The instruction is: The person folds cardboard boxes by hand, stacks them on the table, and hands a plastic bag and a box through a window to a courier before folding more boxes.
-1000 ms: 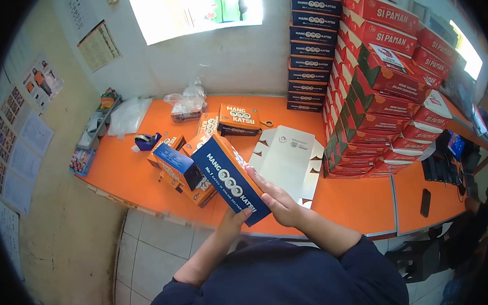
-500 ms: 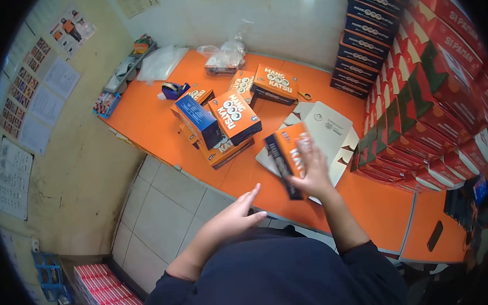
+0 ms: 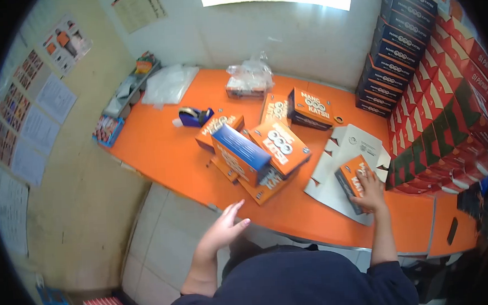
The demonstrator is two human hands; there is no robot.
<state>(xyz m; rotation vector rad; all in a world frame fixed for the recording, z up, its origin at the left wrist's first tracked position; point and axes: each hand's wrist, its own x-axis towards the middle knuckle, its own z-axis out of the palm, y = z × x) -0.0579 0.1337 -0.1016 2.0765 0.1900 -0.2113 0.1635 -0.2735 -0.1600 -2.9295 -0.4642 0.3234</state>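
My right hand (image 3: 371, 193) holds a small orange and dark box (image 3: 354, 175), its fingers over the top and the thumb at the near side. Beneath the box lies a flat white cardboard blank (image 3: 334, 189) with cut flaps, printed on its far part. My left hand (image 3: 227, 226) hovers by the table's front edge, fingers stretched out and thumb apart, holding nothing. Nearest to it is a loose pile of orange boxes; one box (image 3: 279, 145) lies tilted on top, and another (image 3: 241, 155) stands on its side with a blue panel facing up.
A tape dispenser (image 3: 194, 116) and clear plastic bags (image 3: 170, 85) lie at the back left of the orange table (image 3: 155, 151). Dark boxes (image 3: 401, 47) are stacked tall at the back right, beside a wall of red boxes (image 3: 446, 109). A phone (image 3: 452, 231) lies far right.
My right hand has moved right with the orange box, now over the white blank's right part. My left hand stays open near the table edge. The head view has shifted.
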